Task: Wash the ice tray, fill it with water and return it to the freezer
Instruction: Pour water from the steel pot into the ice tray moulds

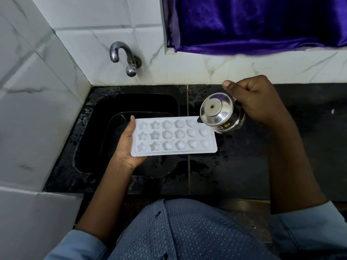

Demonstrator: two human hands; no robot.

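Ice tray [174,136] held level over the sink [150,100], gripped by my left hand [127,145]; my right hand [253,102] grips a steel jug [219,113], pouring into a corner cup; filling seems just begun, freezer to come.

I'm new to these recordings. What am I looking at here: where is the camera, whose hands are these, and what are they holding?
There is no machine here. A person works with bare hands, and the single picture comes from a camera worn on the head, looking down. The left hand holds a white ice tray by its left end, above a black sink set in a wet dark counter. The right hand grips a small steel kettle, tipped so that its spout sits over the tray's far right corner. A thin stream of water seems to run into that cell. A tap is on the tiled wall behind, and a purple curtain hangs at the upper right.
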